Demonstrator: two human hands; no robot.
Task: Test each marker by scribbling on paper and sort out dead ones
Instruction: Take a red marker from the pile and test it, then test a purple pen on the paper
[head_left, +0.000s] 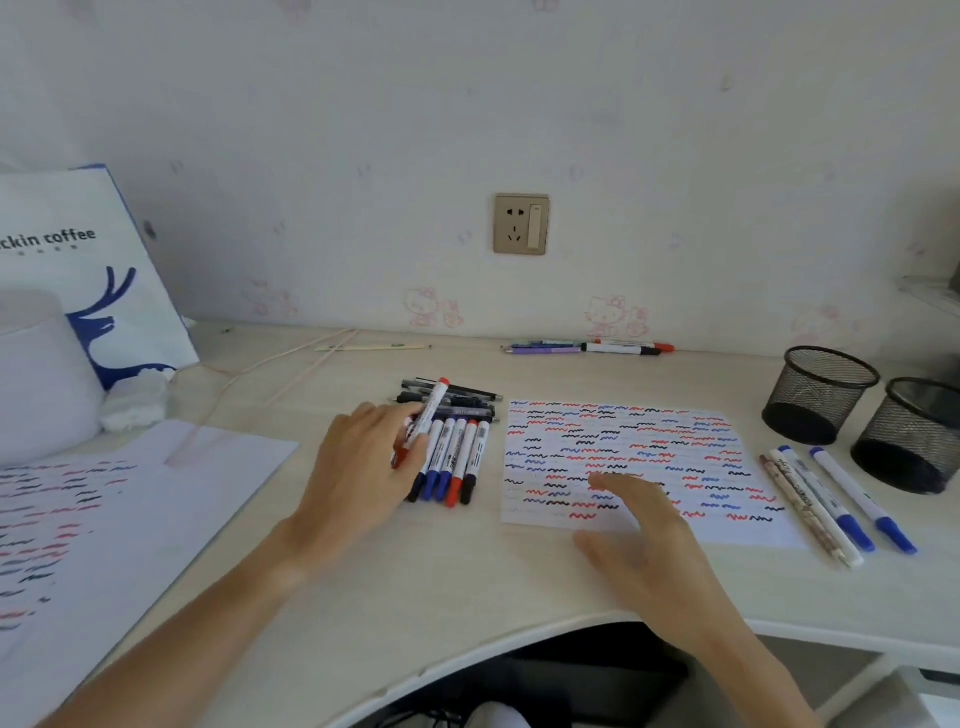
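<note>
My left hand (363, 467) pinches a red-capped white marker (429, 410), lifted at a slant over a row of several capped markers (454, 460) lying on the desk. Behind that row lie several dark pens (457, 400). My right hand (634, 525) hovers with relaxed fingers over the lower left part of the test paper (675, 457), which is covered in red, blue and black squiggles. It holds nothing. To the right of the paper lie several pens and blue-capped markers (841, 499).
Two black mesh pen cups (821, 395) (909, 436) stand at the right. More markers (592, 347) lie along the wall. A second scribbled sheet (78, 519) lies at the left, with a coffee bag (78, 260) and a white roll (36, 379) behind it. A wall socket (521, 224) is above the desk.
</note>
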